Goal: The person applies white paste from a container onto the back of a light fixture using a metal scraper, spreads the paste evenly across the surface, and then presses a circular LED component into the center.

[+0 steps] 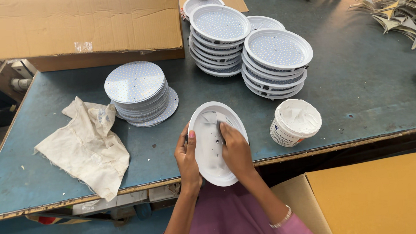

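Nearest the camera, at six o'clock over the counter's (pixel 58 182) front edge, the person tilts a white round housing (pixel 209 154) up on its rim. The left hand (pixel 187 157) clasps its left edge, grip closed around the rim. The right hand (pixel 236 150) lies inside the dish, fingers pressed flat on what seems a small spreader or patch of paste; the view is too coarse to be sure, so whether that grip is closed on anything cannot be told.

The housing looks light, stiff and smooth, probably thin moulded plastic or painted metal, slippery where paste sits; the raised rim is the sound place to hold it.

At three o'clock stands one open white tub of paste (pixel 295 122). At nine o'clock lies one crumpled cream cloth (pixel 87 146). Beyond it, at eleven o'clock, sits one stack of flat dotted discs (pixel 138 89). At one o'clock rise two tall stacks of finished housings (pixel 245 49), with two more dishes partly hidden behind. Furthest, flattened cardboard (pixel 80 24) leans at the back.
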